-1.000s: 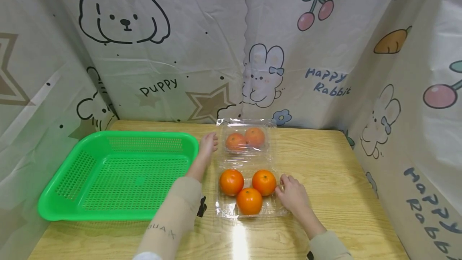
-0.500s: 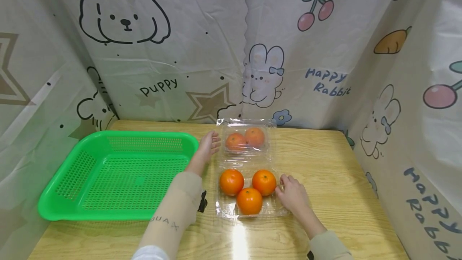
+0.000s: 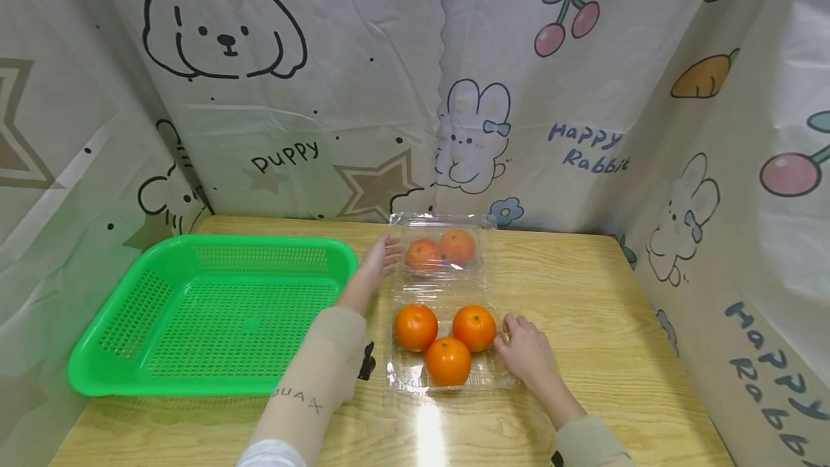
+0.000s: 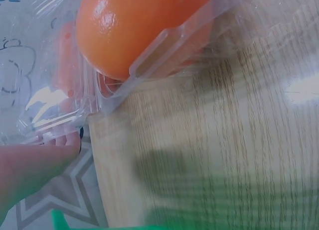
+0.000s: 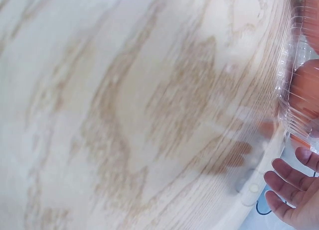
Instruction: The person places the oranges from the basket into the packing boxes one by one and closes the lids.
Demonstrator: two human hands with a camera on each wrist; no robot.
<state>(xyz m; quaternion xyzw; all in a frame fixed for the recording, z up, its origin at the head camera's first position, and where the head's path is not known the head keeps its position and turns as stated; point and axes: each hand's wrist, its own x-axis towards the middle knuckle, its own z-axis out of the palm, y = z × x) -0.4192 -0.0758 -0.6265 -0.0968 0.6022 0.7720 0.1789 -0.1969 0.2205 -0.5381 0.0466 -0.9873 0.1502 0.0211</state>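
A clear plastic clamshell box (image 3: 483,379) lies unfolded on the table. Three oranges (image 3: 448,362) sit in its near half. Two paler orange rounds (image 3: 457,246) show in the clear lid (image 3: 441,287); I cannot tell whether they lie beneath or behind it. Beside the lid's left edge is the left hand (image 3: 377,262), fingers extended; in the left wrist view its fingertips (image 4: 72,139) meet the plastic. The right hand (image 3: 528,353) rests at the box's right side near an orange (image 3: 474,328). Its loosely bent fingers (image 5: 286,175) hold nothing in the right wrist view.
A green plastic basket (image 3: 214,388) with perforated walls stands left of the box, close to the left forearm. The wooden table (image 3: 570,272) ends against a printed curtain (image 3: 363,78) at the back and sides.
The left hand has shifted slightly to the right and away from me, closer to the lid, and its fingers have straightened. The right hand, box and oranges have stayed in place.
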